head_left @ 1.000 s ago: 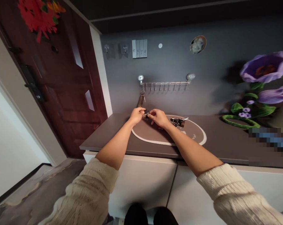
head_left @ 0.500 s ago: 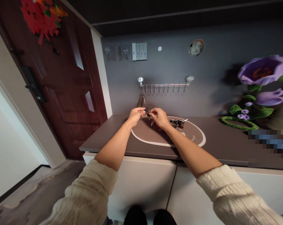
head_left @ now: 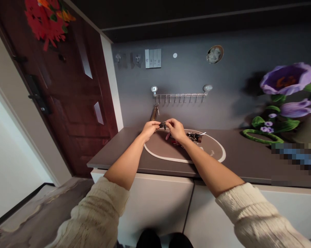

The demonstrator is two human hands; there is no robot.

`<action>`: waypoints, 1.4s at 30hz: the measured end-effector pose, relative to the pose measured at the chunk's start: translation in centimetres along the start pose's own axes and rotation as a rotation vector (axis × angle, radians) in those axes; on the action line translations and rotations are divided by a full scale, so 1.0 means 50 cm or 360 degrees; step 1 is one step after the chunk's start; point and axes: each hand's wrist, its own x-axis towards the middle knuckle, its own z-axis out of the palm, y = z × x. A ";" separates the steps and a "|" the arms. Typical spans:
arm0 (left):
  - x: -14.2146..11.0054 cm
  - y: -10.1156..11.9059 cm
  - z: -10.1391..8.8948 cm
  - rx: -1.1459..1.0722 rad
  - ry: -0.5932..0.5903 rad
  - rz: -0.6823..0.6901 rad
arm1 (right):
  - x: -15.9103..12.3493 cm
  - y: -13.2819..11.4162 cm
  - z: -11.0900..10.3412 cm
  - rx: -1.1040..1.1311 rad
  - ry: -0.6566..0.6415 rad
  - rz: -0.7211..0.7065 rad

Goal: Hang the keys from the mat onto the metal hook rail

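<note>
My left hand (head_left: 149,130) pinches a small black-headed key (head_left: 161,125) by its left side, above the oval mat. My right hand (head_left: 176,130) closes its thumb and fingertips on the other side, where a thin metal ring seems to be; the details are small. On the brown mat (head_left: 165,153) with a white border lies a pile of keys (head_left: 194,136), partly covered by my right wrist. Behind my hands, a bunch of keys (head_left: 156,111) hangs from the leftmost hook of the clear hook rail (head_left: 181,95).
The mat lies on a dark countertop (head_left: 114,151) over white cabinet doors. Purple artificial flowers (head_left: 287,81) stand at the right, beside a blurred patch. A dark red door (head_left: 75,103) is at the left, and a dark cabinet (head_left: 186,17) overhangs the counter.
My right fingertips have shifted slightly up, and a bit more of the ring and the black key shows between my hands. The view has tilted slightly.
</note>
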 end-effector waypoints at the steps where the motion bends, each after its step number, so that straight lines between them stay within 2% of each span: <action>1: 0.000 0.000 0.001 0.0032 -0.0005 0.0027 | -0.001 0.000 0.000 0.0038 -0.0009 0.0032; 5: -0.003 0.002 0.004 0.0082 -0.0005 0.0178 | -0.004 -0.002 -0.001 0.0159 -0.0044 0.0112; 11: -0.001 -0.003 0.006 0.0122 -0.0106 0.0420 | 0.000 -0.001 -0.001 0.0309 -0.0079 0.0187; 22: 0.004 -0.004 0.017 -0.0257 0.0056 0.0303 | -0.007 -0.018 -0.003 0.0863 -0.0231 0.0376; 27: 0.008 -0.011 0.023 -0.0382 0.0034 0.0287 | -0.011 -0.023 -0.003 0.0911 -0.0266 0.0460; 30: 0.009 -0.013 0.026 -0.0361 0.0095 0.0291 | -0.005 -0.021 0.000 0.0862 -0.0248 0.0455; 33: 0.010 -0.014 0.027 -0.0265 0.0225 0.0309 | 0.015 -0.015 0.003 0.0776 -0.0102 0.0382; 36: 0.014 -0.021 0.023 -0.0006 0.0361 0.0288 | 0.050 -0.017 0.004 0.0785 0.0050 0.0313; 42: 0.019 -0.037 0.016 0.0660 0.0427 0.0234 | 0.123 -0.050 0.003 0.0946 0.0117 0.0497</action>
